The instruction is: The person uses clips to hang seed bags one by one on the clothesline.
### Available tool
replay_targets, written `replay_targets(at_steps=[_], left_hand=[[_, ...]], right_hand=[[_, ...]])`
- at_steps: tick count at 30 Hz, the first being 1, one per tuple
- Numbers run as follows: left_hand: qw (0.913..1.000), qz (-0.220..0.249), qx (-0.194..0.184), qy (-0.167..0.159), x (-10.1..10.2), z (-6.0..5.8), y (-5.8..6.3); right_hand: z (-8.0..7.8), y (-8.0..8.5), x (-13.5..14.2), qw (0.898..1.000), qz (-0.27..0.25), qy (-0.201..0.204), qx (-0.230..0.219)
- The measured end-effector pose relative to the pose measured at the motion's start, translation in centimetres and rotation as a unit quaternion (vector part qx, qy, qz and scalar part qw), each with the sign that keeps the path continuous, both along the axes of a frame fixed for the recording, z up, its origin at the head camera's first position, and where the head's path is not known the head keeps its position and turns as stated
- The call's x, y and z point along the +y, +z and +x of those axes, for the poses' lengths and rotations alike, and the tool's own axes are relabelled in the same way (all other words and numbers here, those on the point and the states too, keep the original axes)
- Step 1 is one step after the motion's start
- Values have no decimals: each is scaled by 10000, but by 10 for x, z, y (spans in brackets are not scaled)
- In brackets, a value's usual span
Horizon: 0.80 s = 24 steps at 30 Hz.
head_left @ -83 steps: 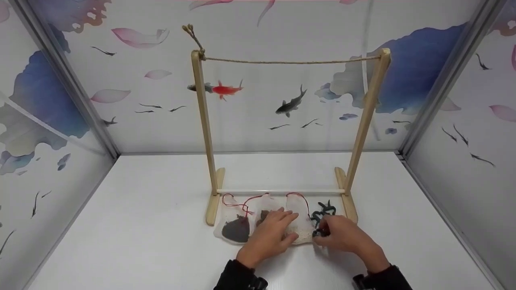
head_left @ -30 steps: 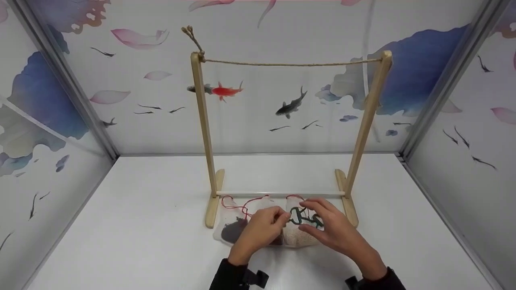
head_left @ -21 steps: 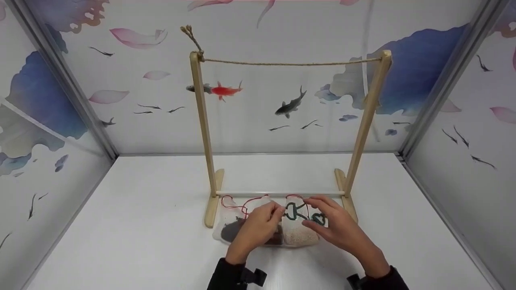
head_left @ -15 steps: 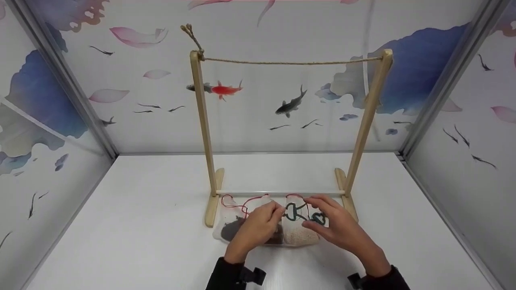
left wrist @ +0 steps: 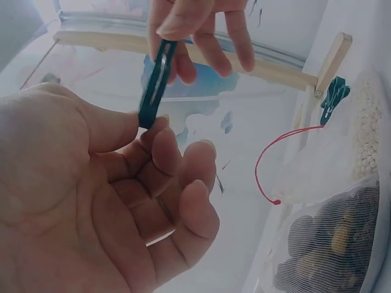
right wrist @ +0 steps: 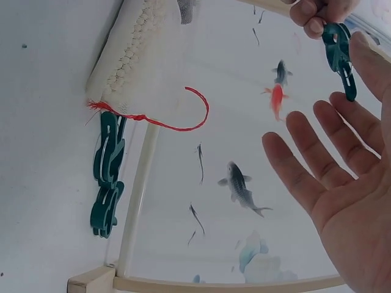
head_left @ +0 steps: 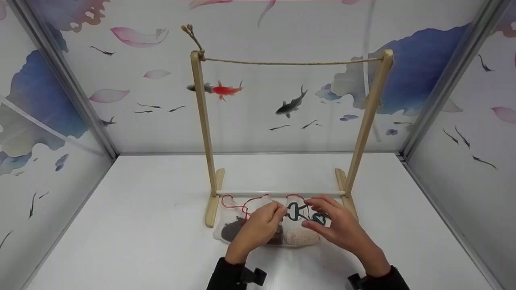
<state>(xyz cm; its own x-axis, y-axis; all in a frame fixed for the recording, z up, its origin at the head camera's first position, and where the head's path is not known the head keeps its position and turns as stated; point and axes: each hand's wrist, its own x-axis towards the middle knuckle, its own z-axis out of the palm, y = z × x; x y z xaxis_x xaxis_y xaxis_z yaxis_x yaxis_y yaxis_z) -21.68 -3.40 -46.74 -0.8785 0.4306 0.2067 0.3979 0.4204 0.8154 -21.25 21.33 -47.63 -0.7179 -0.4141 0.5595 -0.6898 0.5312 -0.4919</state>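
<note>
A dark green plastic spring clip [head_left: 295,211] is raised above the mesh bags, between both hands. My left hand [head_left: 260,225] pinches one end between thumb and index finger, its other fingers curled loosely in the left wrist view. My right hand [head_left: 338,229] holds the clip's two handle ends between thumb and index finger, the remaining fingers spread in the right wrist view. More green clips [right wrist: 109,149] lie on the table beside the bag of pale grains [head_left: 300,235]. Left of it, my left hand partly covers a bag of brown stones [left wrist: 324,244].
A bag with dark grey contents [head_left: 233,230] lies at the left; red drawstrings [head_left: 231,204] trail from the bags. Behind stands a wooden frame [head_left: 203,121] with twine [head_left: 282,63] across its top and a white rod [head_left: 278,193] low down. Printed walls enclose the table.
Earlier my left hand rested on the bags while my right hand was at the clips. One clip is now lifted between both hands; over the last half second they barely move.
</note>
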Motion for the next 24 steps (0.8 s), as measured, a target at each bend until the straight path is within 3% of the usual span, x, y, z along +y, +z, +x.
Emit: replay_targets(at_steps=[7, 24], left_hand=[[9999, 86, 98, -37, 1, 1, 0], [9994, 22, 342, -5, 5, 0, -1]], right_hand=[[1, 1, -1, 9987, -402, 228, 195], [0, 2, -1, 9980, -415, 457, 165]])
